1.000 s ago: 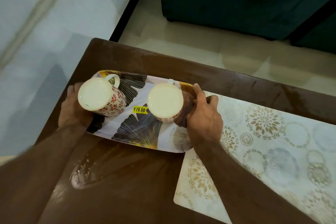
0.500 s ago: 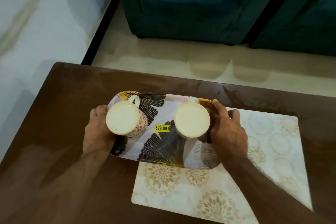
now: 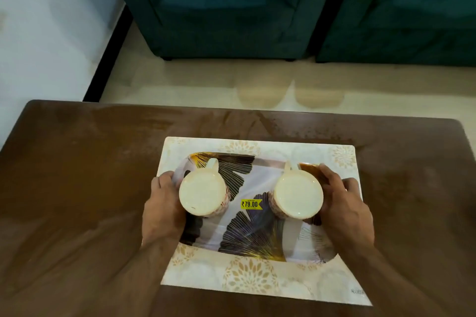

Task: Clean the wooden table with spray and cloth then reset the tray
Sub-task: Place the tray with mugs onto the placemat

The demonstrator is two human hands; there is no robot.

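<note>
A leaf-patterned tray (image 3: 253,188) with a yellow price sticker (image 3: 251,204) sits over the pale floral placemat (image 3: 247,278) in the middle of the dark wooden table (image 3: 77,201). Two floral mugs stand upside down on it, the left mug (image 3: 202,194) and the right mug (image 3: 298,194). My left hand (image 3: 162,208) grips the tray's left end and my right hand (image 3: 345,211) grips its right end. The table surface shows faint wet streaks near its far edge.
Teal sofa seats (image 3: 231,8) stand beyond the table across a strip of pale floor (image 3: 206,80). A white wall (image 3: 51,20) with a dark skirting lies to the left. No spray bottle or cloth is in view.
Both hands have carried the tray with the two mugs from the table's left corner rightward onto the centre of the placemat. The view has shifted with it.
</note>
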